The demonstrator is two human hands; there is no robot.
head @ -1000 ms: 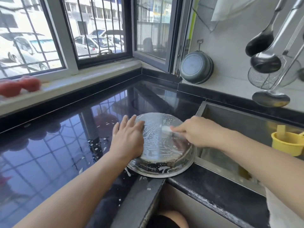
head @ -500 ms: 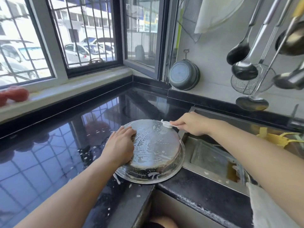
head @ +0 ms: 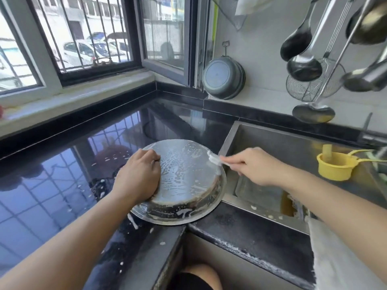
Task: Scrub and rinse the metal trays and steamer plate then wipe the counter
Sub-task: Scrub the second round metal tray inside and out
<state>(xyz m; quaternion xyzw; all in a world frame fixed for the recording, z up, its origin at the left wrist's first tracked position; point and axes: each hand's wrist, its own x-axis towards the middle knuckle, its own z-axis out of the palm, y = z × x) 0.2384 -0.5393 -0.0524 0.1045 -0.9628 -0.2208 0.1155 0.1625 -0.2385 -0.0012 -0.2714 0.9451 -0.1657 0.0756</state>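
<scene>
A round metal tray (head: 184, 181) lies upside down on the black counter (head: 52, 185) beside the sink, its bottom covered in soap foam. My left hand (head: 138, 176) grips its left side, fingers curled over the edge. My right hand (head: 257, 166) pinches a small white brush (head: 216, 160), whose foamy head touches the tray's upper right rim. Another metal tray (head: 259, 195) lies in the sink (head: 272, 141).
A yellow ladle cup (head: 335, 166) sits in the sink at the right. Ladles and a wire skimmer (head: 307, 88) hang on the wall above; a grey pan (head: 224, 78) hangs in the corner. Foam spatters dot the counter by the tray. A white cloth (head: 343, 264) hangs at lower right.
My right hand carried the brush from the tray's middle out to its upper right rim. My left hand's fingers went from lying flat on the tray to curling on its left edge.
</scene>
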